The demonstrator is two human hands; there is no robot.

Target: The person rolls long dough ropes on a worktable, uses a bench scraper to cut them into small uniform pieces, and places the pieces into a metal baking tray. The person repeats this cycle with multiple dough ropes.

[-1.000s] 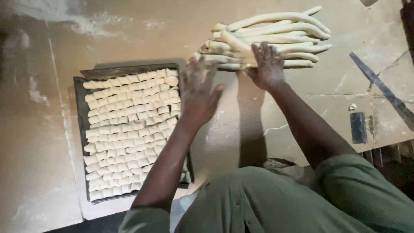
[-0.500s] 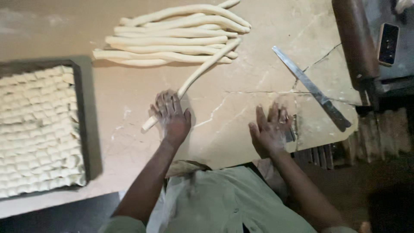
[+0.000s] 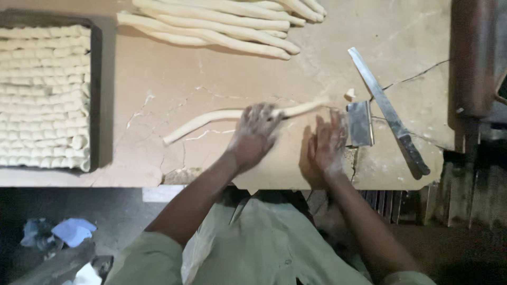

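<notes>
Left hand (image 3: 255,134) is flat on the dough rope (image 3: 211,118), palm down, fingers spread, pressing rather than closing, so that grip is apart and simply resting on the rope's right-of-middle stretch. The rope lies on the bench (image 3: 222,74) near its front edge, long axis running left to right with a slight rise toward the right, its left end trailing off toward the tray (image 3: 96,95) and its right end poking out past the fingers toward the scraper (image 3: 360,123). Right hand (image 3: 327,142) sits just beside it, open and flat on the bench, touching nothing I can make out, with the scraper right at its fingertips and a small dough scrap (image 3: 349,94) above that. So the left hand is the one on the rope; the right is nearer the rope's right tip and the steel. A long knife (image 3: 388,111) lies diagonally toward the bench's right edge. More ropes (image 3: 222,24) are stacked along the back edge, well apart from both hands. The tray at the left edge is packed with rows of cut pieces (image 3: 45,97).
</notes>
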